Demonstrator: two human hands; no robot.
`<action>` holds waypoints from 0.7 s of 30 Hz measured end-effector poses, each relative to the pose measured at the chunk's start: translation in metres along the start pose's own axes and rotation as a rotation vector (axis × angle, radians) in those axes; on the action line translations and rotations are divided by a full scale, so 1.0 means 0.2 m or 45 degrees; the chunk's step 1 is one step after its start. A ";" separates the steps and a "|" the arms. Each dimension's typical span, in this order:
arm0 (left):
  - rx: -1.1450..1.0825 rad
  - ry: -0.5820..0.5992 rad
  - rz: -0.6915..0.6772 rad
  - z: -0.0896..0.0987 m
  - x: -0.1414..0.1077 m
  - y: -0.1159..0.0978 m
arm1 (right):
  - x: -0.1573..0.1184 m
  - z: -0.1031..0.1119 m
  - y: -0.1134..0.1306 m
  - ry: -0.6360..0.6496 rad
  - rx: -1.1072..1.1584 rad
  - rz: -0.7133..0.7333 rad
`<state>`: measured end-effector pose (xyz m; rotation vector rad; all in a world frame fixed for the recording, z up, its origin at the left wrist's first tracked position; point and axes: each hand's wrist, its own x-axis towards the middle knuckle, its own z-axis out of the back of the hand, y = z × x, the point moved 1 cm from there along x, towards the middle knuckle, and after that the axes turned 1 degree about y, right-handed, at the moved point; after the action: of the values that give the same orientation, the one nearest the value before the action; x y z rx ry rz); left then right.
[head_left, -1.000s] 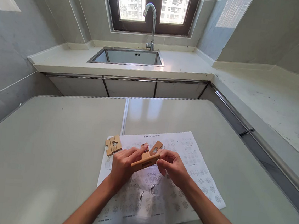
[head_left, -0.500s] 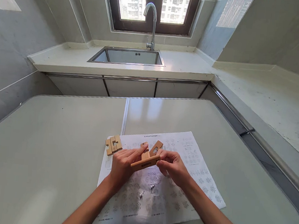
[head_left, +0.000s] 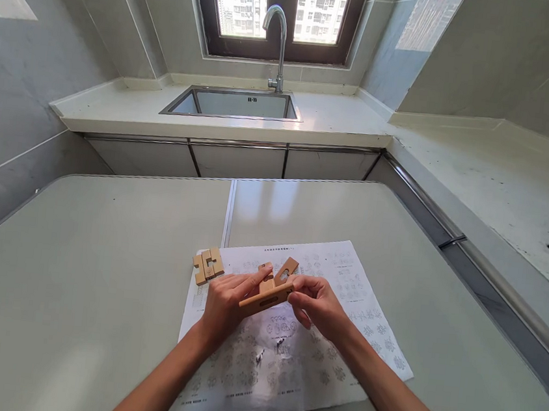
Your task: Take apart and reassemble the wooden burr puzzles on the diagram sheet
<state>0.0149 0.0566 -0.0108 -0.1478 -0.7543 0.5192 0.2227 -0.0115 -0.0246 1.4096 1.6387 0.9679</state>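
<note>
Grip clamped at either end, the left hand (head_left: 227, 297) and right hand (head_left: 317, 305) held a slotted wooden bar (head_left: 264, 300) above a printed sheet (head_left: 265, 387), barely shifted from a moment earlier, suggesting steadying rather than repositioning.

Daylight enters through the dark-framed, two-pane glass window (head_left: 281, 10), its panes nearly blown out, and lays pale glare on the smooth, grey-white, round-cornered table (head_left: 103, 246). Shade greys the near part of the printed white paper sheet (head_left: 298, 348), whose fine marks seem too soft to read. The tan slotted wooden bar (head_left: 253, 304) shows crisper edges; wide-angle stretch slants the grey tiled walls (head_left: 18, 74).
</note>
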 end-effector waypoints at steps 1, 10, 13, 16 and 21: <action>0.004 -0.015 -0.005 0.00 0.00 0.00 | 0.00 0.00 0.00 -0.003 0.007 0.003; 0.062 -0.028 -0.030 0.00 0.00 0.00 | 0.01 -0.01 0.02 0.044 0.060 0.055; 0.069 -0.019 -0.022 0.00 0.00 0.00 | 0.00 -0.02 0.03 0.033 0.050 0.070; 0.088 -0.007 -0.016 0.00 0.00 0.00 | 0.00 -0.03 0.04 0.011 0.037 0.088; 0.096 -0.008 -0.012 0.00 0.00 0.00 | 0.00 -0.02 0.04 0.011 0.042 0.112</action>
<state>0.0158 0.0565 -0.0107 -0.0729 -0.7399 0.5383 0.2225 -0.0113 -0.0154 1.5124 1.6172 1.0024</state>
